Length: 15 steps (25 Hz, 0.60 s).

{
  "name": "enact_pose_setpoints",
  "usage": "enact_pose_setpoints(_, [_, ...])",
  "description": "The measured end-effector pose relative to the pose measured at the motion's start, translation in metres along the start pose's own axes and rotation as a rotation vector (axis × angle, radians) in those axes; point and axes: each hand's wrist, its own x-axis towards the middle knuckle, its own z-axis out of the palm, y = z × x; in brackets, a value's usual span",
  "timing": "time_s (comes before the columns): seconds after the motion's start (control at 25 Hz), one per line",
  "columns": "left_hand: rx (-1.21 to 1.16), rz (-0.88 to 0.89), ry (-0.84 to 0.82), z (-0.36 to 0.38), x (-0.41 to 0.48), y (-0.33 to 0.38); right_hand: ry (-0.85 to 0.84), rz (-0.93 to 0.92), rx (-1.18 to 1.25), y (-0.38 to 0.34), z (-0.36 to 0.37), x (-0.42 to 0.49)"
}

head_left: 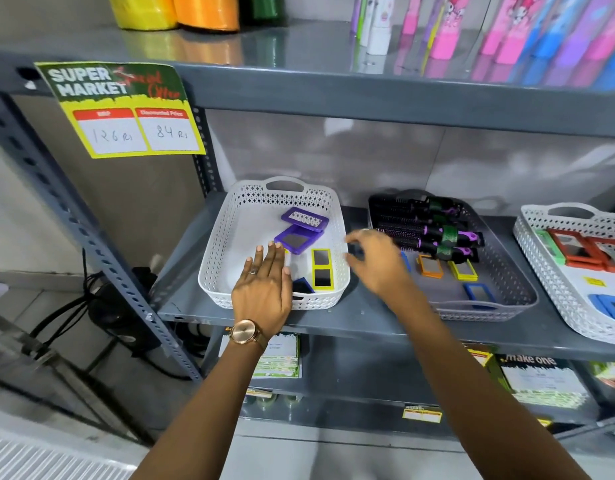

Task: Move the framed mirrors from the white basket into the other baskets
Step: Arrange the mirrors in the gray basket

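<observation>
Hands: left hand (264, 285) flat and open, palm down, fingers together, hovering over the near side of the white basket (226, 237); right hand (375, 261) loosely curled with nothing visibly in it, above the gap between the white basket and the grey basket (507, 303).
Arm pose: both forearms reach forward and up to the middle shelf (333, 323); a watch (245, 332) sits on the left wrist.
Task items: mirrors left in the white basket are two purple framed mirrors (295, 240), one patterned side up, a yellow double mirror (321, 270), and a dark blue one (303, 285) partly hidden under the left hand.
Destinations: grey basket holds hair brushes (434, 233) plus an orange mirror (430, 266), a yellow mirror (463, 270) and a blue mirror (479, 296); a second white basket (541, 251) at far right holds red and blue frames.
Step in hand (judgement): picking the next mirror, probably the dark blue one nearest the left fingers.
Technique: pinch the frame by its edges, keep fingertips off the glass, lift clear of the basket rim before moving across.
Placement: lay it flat on bare floor of the grey basket, away from the brushes.
Risk: stacked purple frames may slide if nudged.
</observation>
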Motion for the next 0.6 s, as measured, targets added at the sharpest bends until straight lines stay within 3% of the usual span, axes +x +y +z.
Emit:
enact_pose_setpoints(0.12, [0.019,0.034,0.004,-0.001,0.0,-0.002,-0.314,-0.216,0.084,-0.038,0.031,0.011])
enact_pose_setpoints(0.2, [0.051,0.042,-0.008,-0.002,0.0,-0.003,-0.531,-0.284,0.003,-0.048,0.049,0.019])
enact_pose_setpoints(0.28, [0.082,0.043,-0.021,-0.002,-0.001,-0.003,-0.637,-0.306,-0.116,-0.049,0.058,0.027])
enact_pose_setpoints(0.4, [0.099,0.04,-0.025,0.0,0.001,-0.003,-0.664,-0.326,-0.247,-0.049,0.059,0.035])
enact_pose_setpoints(0.6, [0.121,0.045,-0.008,0.004,0.003,-0.005,-0.568,-0.373,-0.254,-0.041,0.056,0.034])
